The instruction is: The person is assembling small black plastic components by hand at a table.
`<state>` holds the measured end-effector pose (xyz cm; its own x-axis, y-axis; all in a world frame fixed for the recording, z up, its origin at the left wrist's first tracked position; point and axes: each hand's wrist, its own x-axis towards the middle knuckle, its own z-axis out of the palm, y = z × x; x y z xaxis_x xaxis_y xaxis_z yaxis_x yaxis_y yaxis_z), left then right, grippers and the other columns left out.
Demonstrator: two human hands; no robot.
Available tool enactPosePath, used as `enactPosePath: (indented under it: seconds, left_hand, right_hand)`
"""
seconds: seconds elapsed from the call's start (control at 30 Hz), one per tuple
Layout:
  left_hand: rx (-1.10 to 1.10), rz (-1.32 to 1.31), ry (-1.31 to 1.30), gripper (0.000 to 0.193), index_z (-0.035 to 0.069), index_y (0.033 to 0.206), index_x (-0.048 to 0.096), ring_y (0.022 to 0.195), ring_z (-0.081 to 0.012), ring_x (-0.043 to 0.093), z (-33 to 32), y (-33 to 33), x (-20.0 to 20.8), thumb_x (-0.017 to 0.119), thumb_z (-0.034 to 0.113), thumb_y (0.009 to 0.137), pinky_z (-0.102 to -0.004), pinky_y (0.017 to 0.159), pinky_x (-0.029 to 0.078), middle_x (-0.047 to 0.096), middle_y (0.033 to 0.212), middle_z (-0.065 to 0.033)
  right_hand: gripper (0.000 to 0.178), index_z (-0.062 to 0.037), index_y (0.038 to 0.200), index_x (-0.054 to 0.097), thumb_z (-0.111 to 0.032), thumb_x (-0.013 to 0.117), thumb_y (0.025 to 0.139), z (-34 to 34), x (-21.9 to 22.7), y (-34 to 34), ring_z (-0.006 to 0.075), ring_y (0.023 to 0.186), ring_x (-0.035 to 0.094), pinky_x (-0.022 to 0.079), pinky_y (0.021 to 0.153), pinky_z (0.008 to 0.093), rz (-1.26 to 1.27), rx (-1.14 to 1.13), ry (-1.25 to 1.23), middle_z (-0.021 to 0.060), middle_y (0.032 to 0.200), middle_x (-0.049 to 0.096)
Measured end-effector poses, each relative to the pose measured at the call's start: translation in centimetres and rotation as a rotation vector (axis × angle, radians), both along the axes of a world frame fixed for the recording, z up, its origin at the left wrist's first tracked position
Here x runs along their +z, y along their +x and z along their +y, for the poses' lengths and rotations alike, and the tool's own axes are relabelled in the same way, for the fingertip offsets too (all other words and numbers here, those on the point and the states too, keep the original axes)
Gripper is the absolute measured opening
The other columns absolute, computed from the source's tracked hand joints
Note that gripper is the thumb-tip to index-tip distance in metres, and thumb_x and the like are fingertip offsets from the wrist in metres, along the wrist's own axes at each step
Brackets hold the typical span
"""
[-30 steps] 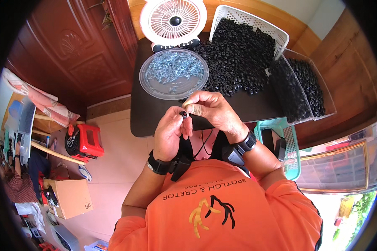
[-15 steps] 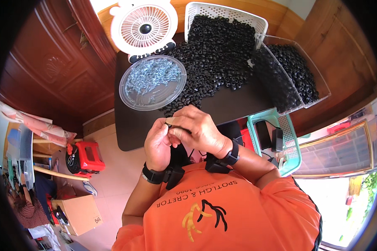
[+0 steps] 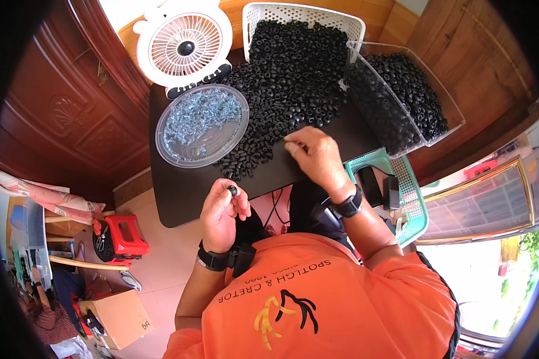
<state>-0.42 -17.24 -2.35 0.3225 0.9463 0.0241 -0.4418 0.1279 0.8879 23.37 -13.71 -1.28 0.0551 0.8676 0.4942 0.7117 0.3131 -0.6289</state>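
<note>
Near the table's front edge, my left hand [image 3: 220, 212] pinches a small round black plastic piece [image 3: 232, 190] with a hole in it between thumb and fingertips. My right hand [image 3: 318, 157] is apart from it, over the table to the right. Its thumb and finger are pressed together, and whatever they hold, if anything, is too small to make out. Beyond both hands spreads a heap of small black ring-like pieces [image 3: 281, 102]. To the left of the heap, a round clear plastic lid [image 3: 202, 160] carries many tiny clear-bluish pieces [image 3: 200, 113].
A white animal-shaped fan [image 3: 185, 45] stands behind the lid. A white perforated basket [image 3: 356, 27] and a clear bin [image 3: 446, 90], both with black pieces, are at the back and right of the dark table [image 3: 179, 203]. A turquoise basket [image 3: 414, 197] sits at my right.
My hands, together half a second ago, are now apart. The right moved right and away over the table; the left stays near the edge, with the black piece showing at its fingertips.
</note>
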Motion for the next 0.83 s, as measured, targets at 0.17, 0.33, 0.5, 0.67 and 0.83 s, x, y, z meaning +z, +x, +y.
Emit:
enactPosePath:
  seconds: [0.17,0.33,0.5,0.67,0.83]
  left_hand:
    - [0.017,0.005,0.026,0.021,0.005,0.09,0.048,0.062,-0.0157,0.05,-0.1,-0.1,-0.1,0.043,0.026,0.094,-0.025,0.057,0.039,0.052,0.074,-0.0067]
    - [-0.014,0.04,0.028,0.018,0.005,0.092,0.05,0.065,-0.0137,0.053,-0.1,-0.5,-0.2,0.044,0.021,0.089,-0.0247,0.06,0.039,0.056,0.077,-0.0056]
    - [-0.007,0.067,0.03,0.017,0.005,0.089,0.048,0.064,-0.0142,0.052,-0.4,-0.6,0.1,0.043,0.022,0.089,-0.0246,0.059,0.039,0.054,0.075,-0.0063]
    - [-0.002,0.076,0.028,0.018,0.006,0.087,0.047,0.063,-0.015,0.052,-0.4,-0.5,0.2,0.042,0.023,0.088,-0.0246,0.059,0.039,0.053,0.074,-0.007]
    - [-0.051,0.045,0.009,0.019,0.005,0.09,0.05,0.065,-0.0133,0.053,-0.4,-0.6,-0.2,0.045,0.024,0.089,-0.0245,0.06,0.039,0.055,0.076,-0.0053]
  right_hand:
    - [0.015,-0.0063,0.087,0.067,-0.017,0.07,0.077,1.6,-0.8,0.9,0.0289,0.087,0.064,0.052,0.075,0.04,-0.153,-0.061,-0.033,0.0092,0.084,0.065]
    - [0.014,-0.0066,0.084,0.065,-0.017,0.07,0.077,2.9,-1.3,0.3,0.0295,0.087,0.063,0.052,0.075,0.0408,-0.264,-0.074,0.032,0.0097,0.084,0.063]
    - [0.013,-0.0058,0.083,0.066,-0.018,0.07,0.078,3.4,-1.7,0.3,0.0294,0.085,0.063,0.051,0.072,0.0407,-0.331,-0.112,0.084,0.0088,0.083,0.063]
    - [0.015,-0.0059,0.082,0.066,-0.02,0.07,0.079,3.2,-1.4,0.3,0.0292,0.085,0.063,0.051,0.072,0.0406,-0.342,-0.124,0.059,0.0087,0.083,0.063]
    - [0.018,-0.0061,0.082,0.067,-0.024,0.072,0.078,3.8,-1.5,0.1,0.0289,0.085,0.063,0.051,0.073,0.0404,-0.344,-0.115,0.036,0.0088,0.082,0.063]
